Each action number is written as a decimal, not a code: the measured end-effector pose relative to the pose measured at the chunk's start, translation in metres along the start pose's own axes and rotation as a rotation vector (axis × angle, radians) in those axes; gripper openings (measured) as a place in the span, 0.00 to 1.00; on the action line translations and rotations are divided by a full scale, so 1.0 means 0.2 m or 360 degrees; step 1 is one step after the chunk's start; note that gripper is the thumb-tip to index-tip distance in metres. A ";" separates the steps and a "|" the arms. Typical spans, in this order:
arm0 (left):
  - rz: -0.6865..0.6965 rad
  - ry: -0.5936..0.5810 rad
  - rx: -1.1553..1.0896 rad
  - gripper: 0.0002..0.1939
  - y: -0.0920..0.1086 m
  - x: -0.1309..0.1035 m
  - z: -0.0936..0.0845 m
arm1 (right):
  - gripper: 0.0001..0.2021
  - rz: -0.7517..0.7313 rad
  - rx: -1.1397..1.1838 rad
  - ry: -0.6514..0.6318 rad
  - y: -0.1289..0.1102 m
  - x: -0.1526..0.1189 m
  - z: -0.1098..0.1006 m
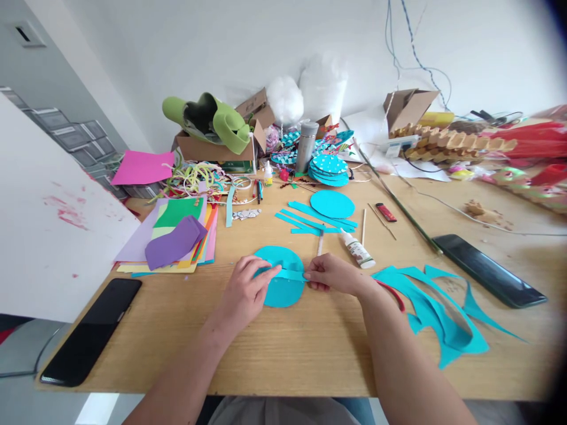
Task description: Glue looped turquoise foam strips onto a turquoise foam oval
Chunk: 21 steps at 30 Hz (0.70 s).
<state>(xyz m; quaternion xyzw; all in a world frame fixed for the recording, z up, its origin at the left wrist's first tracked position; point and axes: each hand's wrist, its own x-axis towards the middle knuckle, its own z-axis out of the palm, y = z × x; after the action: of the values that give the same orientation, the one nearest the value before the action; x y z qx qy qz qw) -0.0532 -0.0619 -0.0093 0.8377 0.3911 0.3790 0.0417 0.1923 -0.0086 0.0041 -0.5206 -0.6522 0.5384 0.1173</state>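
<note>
A round turquoise disc (pixel 283 295) lies flat on the wooden table in front of me. Across its middle runs a narrow turquoise strip (pixel 292 275), apparently of the same felt-like sheet. My left hand (pixel 250 286) rests over the disc's left side, thumb and forefinger closed at the strip's left part. At the disc's right edge, my right hand (pixel 325 273) pinches the strip's other end. Just beyond the hands are a white glue bottle (pixel 358 251) on its side and a pen (pixel 320 242). A second turquoise disc (pixel 332 204) sits farther back beside several cut strips (pixel 305 218).
Turquoise offcuts (pixel 438 307) lie to the right, near a dark phone (pixel 489 270). Another black phone (pixel 91 332) is at the left edge. Coloured sheets (pixel 177 236) are stacked left. A steel flask (pixel 306 147), patterned discs (pixel 328 168) and a green cap (pixel 208 121) stand behind.
</note>
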 end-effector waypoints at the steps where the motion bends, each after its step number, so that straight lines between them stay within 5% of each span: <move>1: -0.0001 -0.0012 0.0000 0.25 0.00 0.00 0.00 | 0.11 0.0016 -0.0019 0.0003 -0.01 0.00 0.00; 21: 0.0021 -0.0047 -0.0029 0.20 0.02 0.01 -0.03 | 0.12 0.0172 -0.0143 -0.0127 -0.01 0.02 0.02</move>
<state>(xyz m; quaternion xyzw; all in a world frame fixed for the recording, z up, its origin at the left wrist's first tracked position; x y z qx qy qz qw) -0.0542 -0.0643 -0.0021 0.8454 0.3815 0.3703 0.0525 0.1872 -0.0068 0.0023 -0.5378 -0.6510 0.5344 0.0385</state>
